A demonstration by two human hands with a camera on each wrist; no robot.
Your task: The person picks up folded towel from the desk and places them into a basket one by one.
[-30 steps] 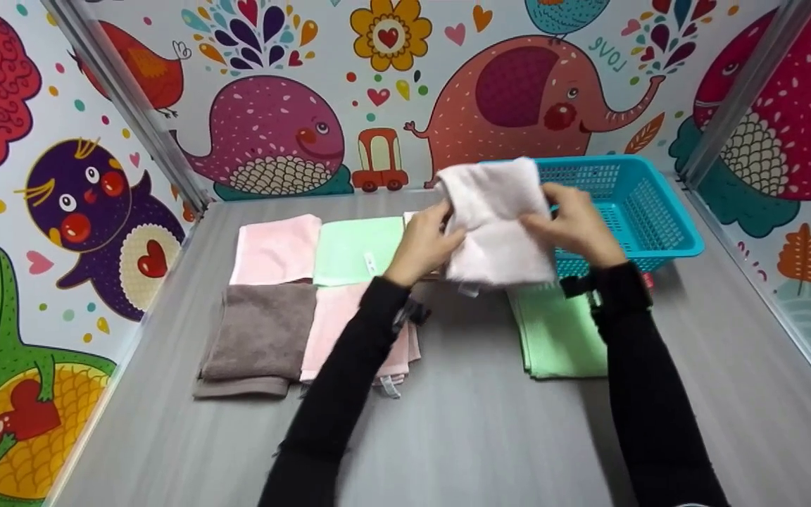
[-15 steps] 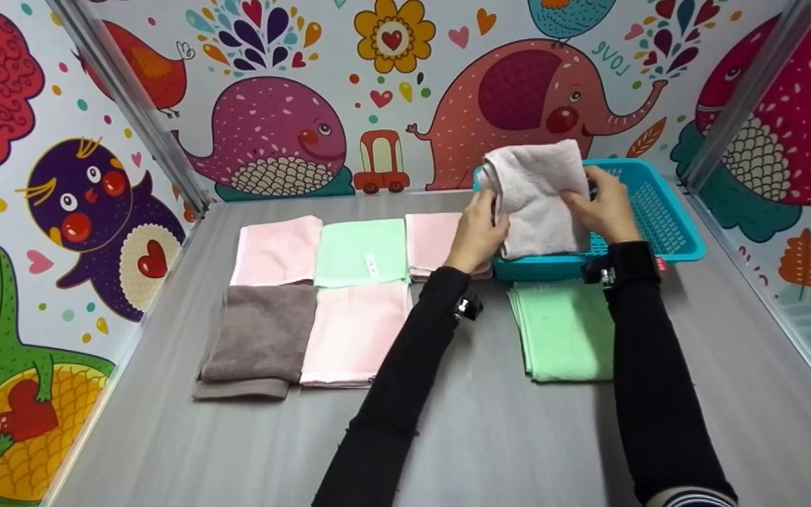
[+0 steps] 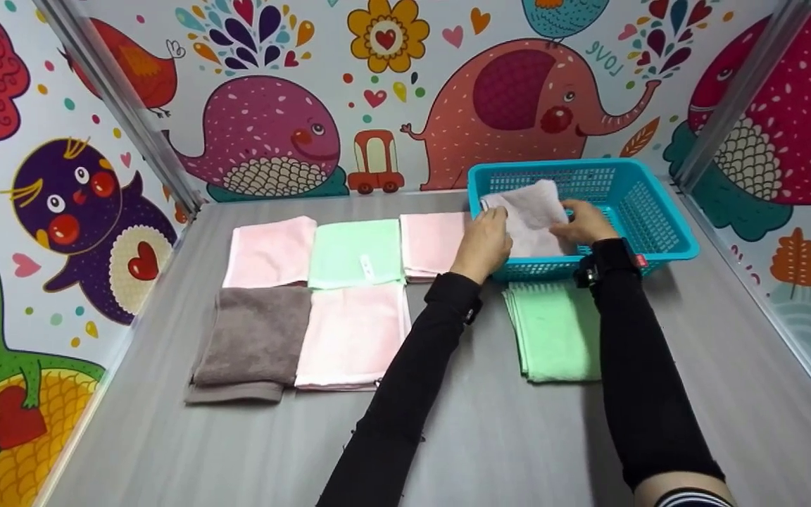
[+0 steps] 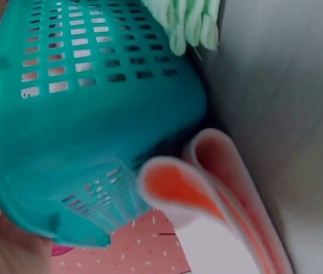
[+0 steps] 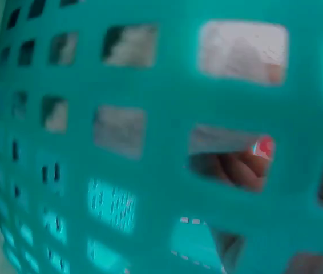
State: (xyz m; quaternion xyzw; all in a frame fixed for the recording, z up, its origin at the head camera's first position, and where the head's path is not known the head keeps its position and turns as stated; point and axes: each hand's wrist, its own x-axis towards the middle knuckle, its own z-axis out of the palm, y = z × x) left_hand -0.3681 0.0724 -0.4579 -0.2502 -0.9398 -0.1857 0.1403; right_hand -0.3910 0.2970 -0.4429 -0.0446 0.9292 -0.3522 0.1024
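A folded pale pink towel (image 3: pixel 533 218) is inside the left end of the turquoise basket (image 3: pixel 659 211), tilted, its lower part behind the front wall. My left hand (image 3: pixel 484 243) grips its left edge over the basket's rim. On the towel's right side, my right hand (image 3: pixel 587 224) pinches the edge, fingers partly hidden behind the cloth. Through the holes of the basket wall (image 5: pixel 167 94), the right wrist view shows fingers (image 5: pixel 241 171) and bits of the towel. In the left wrist view, part of my left hand (image 4: pixel 7 245) appears beside the basket.
Left of the basket lie folded towels: pink (image 3: pixel 272 250), mint green (image 3: pixel 356 253), another pink (image 3: pixel 434 243), brown (image 3: pixel 254 334) and light pink (image 3: pixel 349 334). A green towel stack (image 3: pixel 557 334) lies in front of the basket. A printed wall (image 3: pixel 384 98) stands behind.
Both hands have carried the pale pink towel to the right, from in front of the basket's left side, then lowered it into the basket. The other towels have stayed in place.
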